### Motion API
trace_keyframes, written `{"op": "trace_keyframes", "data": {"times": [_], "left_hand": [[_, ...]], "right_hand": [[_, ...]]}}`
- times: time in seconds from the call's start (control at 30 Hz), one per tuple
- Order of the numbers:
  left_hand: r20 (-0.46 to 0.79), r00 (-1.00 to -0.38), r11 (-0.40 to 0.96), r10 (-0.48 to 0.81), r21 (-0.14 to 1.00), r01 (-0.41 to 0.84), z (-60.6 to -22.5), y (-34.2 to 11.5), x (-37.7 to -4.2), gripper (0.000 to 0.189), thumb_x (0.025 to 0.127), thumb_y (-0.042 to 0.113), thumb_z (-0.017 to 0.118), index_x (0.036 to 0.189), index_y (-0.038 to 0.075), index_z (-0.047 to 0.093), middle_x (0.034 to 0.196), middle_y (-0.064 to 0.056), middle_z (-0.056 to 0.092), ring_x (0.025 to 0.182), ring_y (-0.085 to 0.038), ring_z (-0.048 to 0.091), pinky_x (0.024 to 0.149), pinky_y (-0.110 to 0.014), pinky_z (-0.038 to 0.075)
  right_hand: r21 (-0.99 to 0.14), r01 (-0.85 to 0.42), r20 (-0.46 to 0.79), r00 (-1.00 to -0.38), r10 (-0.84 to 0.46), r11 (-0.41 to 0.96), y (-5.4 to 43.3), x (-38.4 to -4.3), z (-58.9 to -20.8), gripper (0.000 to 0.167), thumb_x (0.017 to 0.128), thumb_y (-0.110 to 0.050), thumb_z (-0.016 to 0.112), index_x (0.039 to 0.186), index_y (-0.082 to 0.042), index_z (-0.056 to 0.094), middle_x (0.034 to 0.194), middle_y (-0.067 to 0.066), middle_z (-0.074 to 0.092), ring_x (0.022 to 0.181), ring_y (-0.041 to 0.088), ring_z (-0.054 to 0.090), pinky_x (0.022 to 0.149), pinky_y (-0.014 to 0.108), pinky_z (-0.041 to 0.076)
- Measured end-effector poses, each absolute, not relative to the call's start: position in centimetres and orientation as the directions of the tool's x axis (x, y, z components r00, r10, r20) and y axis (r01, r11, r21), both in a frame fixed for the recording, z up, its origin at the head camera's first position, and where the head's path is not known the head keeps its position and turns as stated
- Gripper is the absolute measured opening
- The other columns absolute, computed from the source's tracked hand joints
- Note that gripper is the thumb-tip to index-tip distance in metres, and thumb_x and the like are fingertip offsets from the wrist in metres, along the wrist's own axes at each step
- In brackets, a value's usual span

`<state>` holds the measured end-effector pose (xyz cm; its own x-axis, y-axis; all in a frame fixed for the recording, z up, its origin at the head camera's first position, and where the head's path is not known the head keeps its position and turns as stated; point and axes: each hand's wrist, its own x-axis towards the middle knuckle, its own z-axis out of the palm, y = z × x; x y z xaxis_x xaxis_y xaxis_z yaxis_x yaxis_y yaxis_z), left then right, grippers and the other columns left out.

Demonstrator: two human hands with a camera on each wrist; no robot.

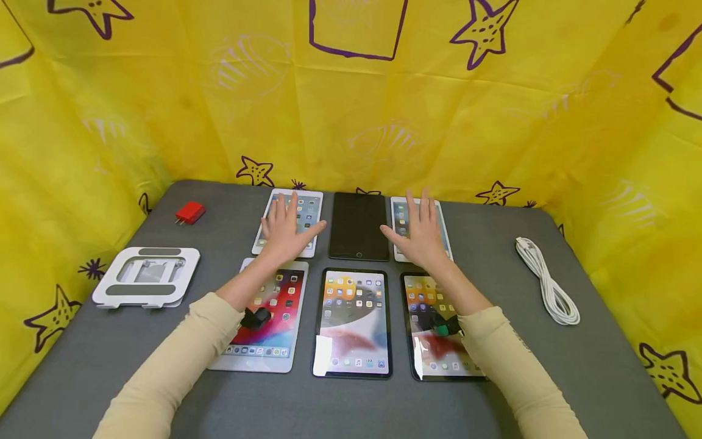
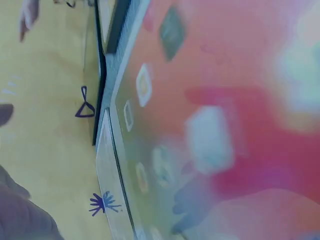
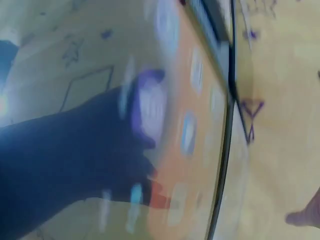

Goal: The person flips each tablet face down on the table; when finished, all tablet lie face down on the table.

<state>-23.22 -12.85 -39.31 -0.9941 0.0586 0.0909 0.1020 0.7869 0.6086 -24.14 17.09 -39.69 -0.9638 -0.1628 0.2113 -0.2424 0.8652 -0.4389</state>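
Note:
Both hands reach over two rows of tablets with fingers spread and nothing held. My left hand [image 1: 285, 235] is over the white tablet [image 1: 308, 213] at the back left; whether it touches the screen I cannot tell. At the back right, my right hand [image 1: 421, 238] covers part of another white tablet [image 1: 401, 222]. Between them lies a black tablet [image 1: 359, 225] with a dark screen. In the front row are a white tablet with a red screen [image 1: 276, 329], a black-edged lit tablet [image 1: 353, 323] and another black-edged tablet [image 1: 428, 347], partly under the right forearm.
A red charger plug [image 1: 190, 213] lies at the back left, behind a folded white stand [image 1: 186, 263]. Coiled white cable [image 1: 548, 283] lies on the right of the grey table [image 1: 340, 408]. A yellow patterned curtain [image 1: 340, 91] encloses the back and sides.

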Motion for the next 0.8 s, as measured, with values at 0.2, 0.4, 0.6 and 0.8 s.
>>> {"op": "trace_keyframes", "data": {"times": [0.2,0.4,0.6,0.8], "left_hand": [[0.018,-0.997,0.686,0.079,0.725,0.067,-38.8,-15.8,-19.3,0.084,0.092,0.041,0.061,0.155,0.005,0.018,0.160,-0.022,0.011,0.144,-0.043,0.010,0.110,-0.067,0.016],[-0.147,-0.987,0.696,0.069,0.716,-0.058,-38.6,-18.9,-15.0,0.084,0.093,0.041,0.061,0.155,0.007,0.017,0.157,-0.025,0.017,0.141,-0.046,0.019,0.104,-0.069,0.027],[-0.257,-0.963,0.697,0.082,0.705,-0.128,-38.4,-21.5,-12.1,0.086,0.093,0.044,0.060,0.154,0.002,0.017,0.153,-0.029,0.022,0.134,-0.048,0.029,0.101,-0.064,0.036],[-0.381,-0.917,0.629,0.115,0.743,-0.230,-38.3,-23.5,-10.5,0.087,0.095,0.044,0.057,0.153,-0.003,0.014,0.150,-0.031,0.023,0.134,-0.048,0.026,0.101,-0.062,0.038]], "right_hand": [[-0.599,-0.341,0.154,-0.937,-0.314,0.724,14.3,-21.6,-39.0,0.083,0.094,-0.040,0.061,0.156,-0.008,0.016,0.161,0.018,0.004,0.146,0.041,0.007,0.113,0.062,0.013],[-0.764,-0.300,0.035,-0.903,-0.427,0.571,11.2,-18.4,-38.8,0.067,0.094,-0.029,0.063,0.151,-0.009,0.033,0.154,0.012,0.033,0.136,0.032,0.037,0.104,0.048,0.042],[-0.899,-0.129,-0.124,-0.842,-0.526,0.418,8.7,-16.1,-38.9,0.056,0.096,-0.025,0.061,0.147,-0.008,0.041,0.147,0.009,0.045,0.128,0.026,0.049,0.095,0.041,0.049],[-0.962,0.106,-0.246,-0.738,-0.628,0.252,7.0,-14.4,-39.1,0.055,0.097,-0.017,0.056,0.145,0.002,0.039,0.145,0.020,0.044,0.124,0.031,0.053,0.100,0.041,0.046]]}}
